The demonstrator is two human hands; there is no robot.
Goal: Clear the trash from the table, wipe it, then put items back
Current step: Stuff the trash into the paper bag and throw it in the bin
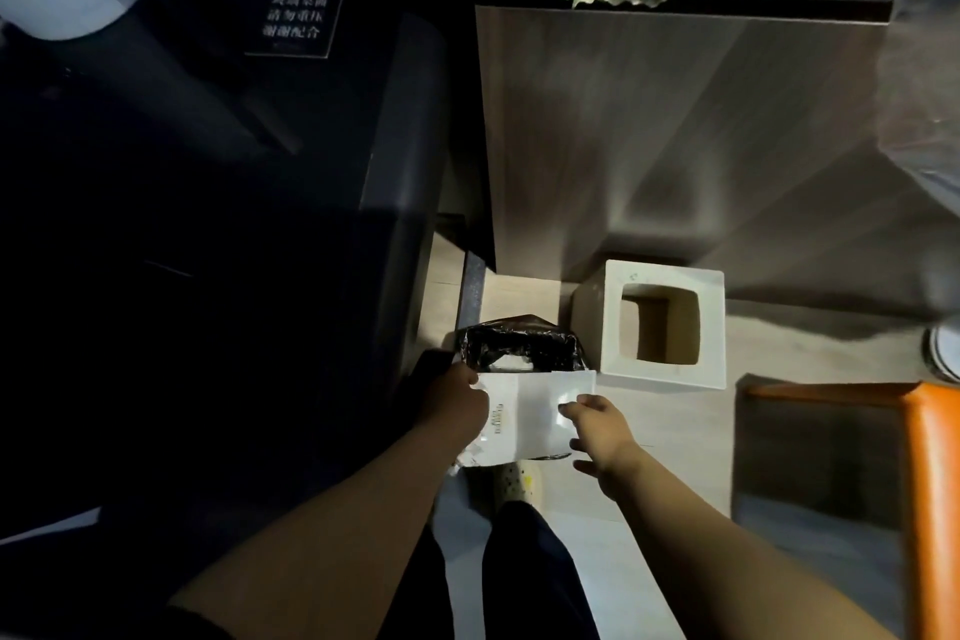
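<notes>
Both bare forearms reach straight down toward the floor. Left hand [457,403] grips the left edge of a white paper bag [530,424]. Right hand [602,431] has loosely spread fingers [571,405] touching its right side, above a black-lined bin [519,343] beside a white box [665,322].

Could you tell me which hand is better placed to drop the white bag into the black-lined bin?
Left, probably. The left hand grips the white bag by its edge, right at the rim of the black-lined bin, while the right hand only touches the bag's other side with loosely spread fingers.
</notes>
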